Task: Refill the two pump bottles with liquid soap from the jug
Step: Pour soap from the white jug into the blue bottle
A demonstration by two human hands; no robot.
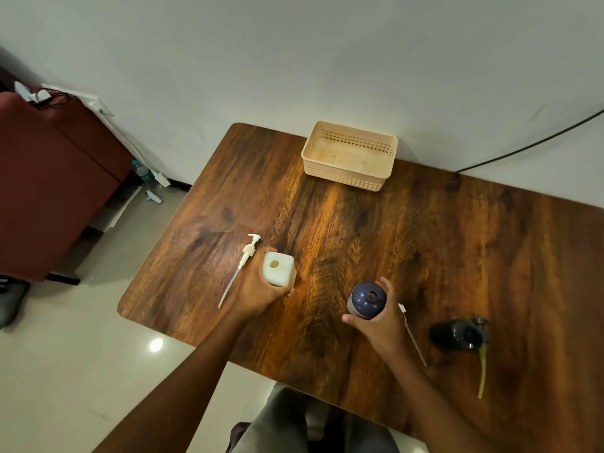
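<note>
Head view: no legible labels. Left hand (258,289) grips white square bottle (278,269), lower centre; right hand (380,323) grips blue round bottle (366,300) on surface (359,230).

Dark wood table (376,243) w/ beige basket (349,156) at far edge, white pump (243,259) lying left, white bottle (277,269), blue bottle (366,300), dark pump head (457,333) right

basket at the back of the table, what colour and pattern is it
The basket is pale beige plastic with rows of small slots in its walls, seen in the head view.
</note>
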